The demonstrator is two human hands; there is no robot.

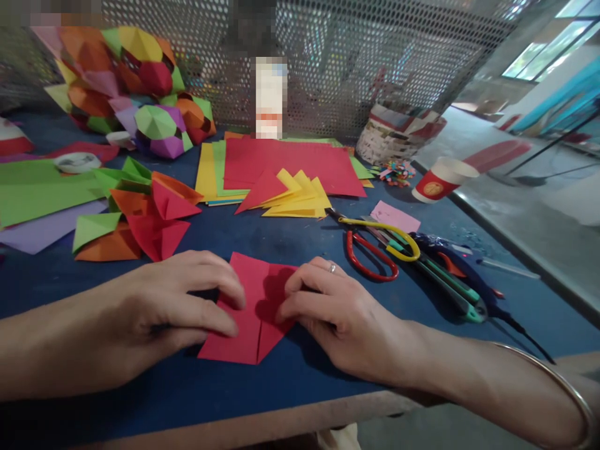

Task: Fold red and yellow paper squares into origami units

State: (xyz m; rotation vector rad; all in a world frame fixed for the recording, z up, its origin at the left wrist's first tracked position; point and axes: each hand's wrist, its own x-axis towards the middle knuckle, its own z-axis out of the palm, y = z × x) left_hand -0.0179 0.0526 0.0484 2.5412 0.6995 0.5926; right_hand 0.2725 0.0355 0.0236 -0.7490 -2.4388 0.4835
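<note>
Under parted fingers of left hand (pixel 173 306) and bunched fingers of right hand (pixel 344 315), right pinch unclear: folded red paper (pixel 250 315) | likely light, crisp, easily creased; best held by edges | beyond right hand: scissors (pixel 350 250)

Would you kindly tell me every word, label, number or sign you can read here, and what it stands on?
No text can be read.
Red-and-white paper cup: round emblem, too small and blurred to read.
White object at the back: pixelated, nothing legible.
White disc on the left: marks too blurred to read.
</note>
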